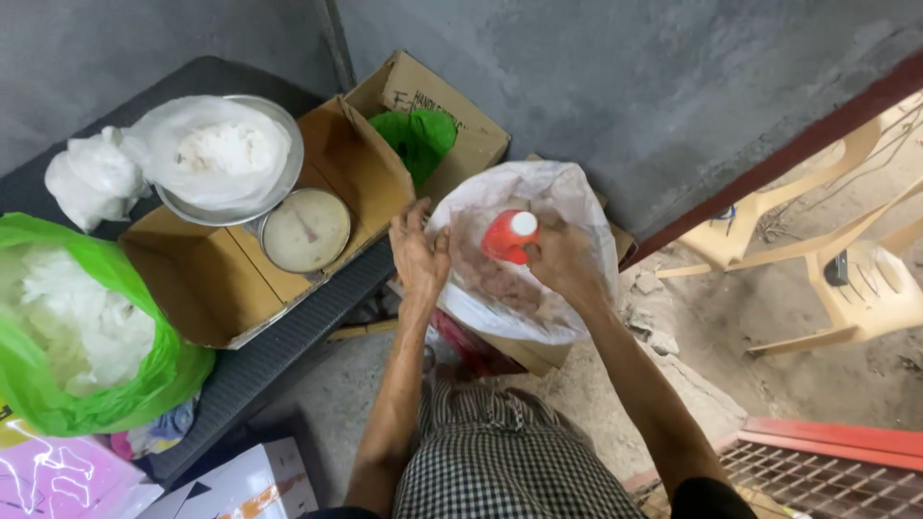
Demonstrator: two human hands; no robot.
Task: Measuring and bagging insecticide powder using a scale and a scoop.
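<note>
Leftmost, green bag [58,384] and weighing scale [306,229] on dark desk [288,332]. Next, left hand [419,255] pinching rim of white plastic bag [567,192]. Then red scoop [507,236] inside bag, gripped by right hand [567,261], just right of it.

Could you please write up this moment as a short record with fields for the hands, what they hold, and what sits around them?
left hand: left hand grips the rim of the white plastic bag
right hand: right hand holds a red scoop inside the bag
bag contents: brownish, too blurred to name
table: dark table bearing an open cardboard box
scale: dial scale with a metal pan holding a bag of white powder
left edge: green bag of white material
right: plastic chair
</note>
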